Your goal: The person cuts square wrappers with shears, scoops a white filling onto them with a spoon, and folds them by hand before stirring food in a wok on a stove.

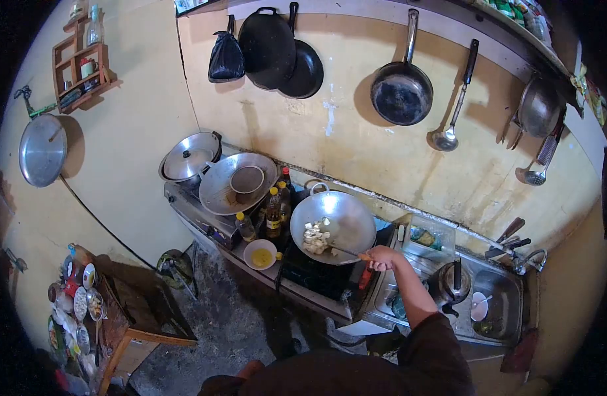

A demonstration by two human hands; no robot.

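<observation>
My right hand [381, 258] is closed around the wooden handle of a spatula [346, 251], whose far end reaches into a large metal wok [356, 221]. Pale chunks of food [316, 237] lie in the left part of the wok, by the spatula's end. The wok stands on a black stove [310, 272]. Left of it are bottles with yellow caps [273, 214] and a white bowl of yellow liquid [260, 255]. My left hand [250, 369] is low in front of my body, mostly hidden by dark clothing; its fingers cannot be made out.
Another wok [217, 191] and a lidded pot [190, 157] stand at the counter's left. On the right are a kettle [448, 282] and a sink [508, 303] holding a bowl. Pans [402, 94] and a ladle [447, 136] hang on the wall. A cluttered table [118, 336] is at lower left.
</observation>
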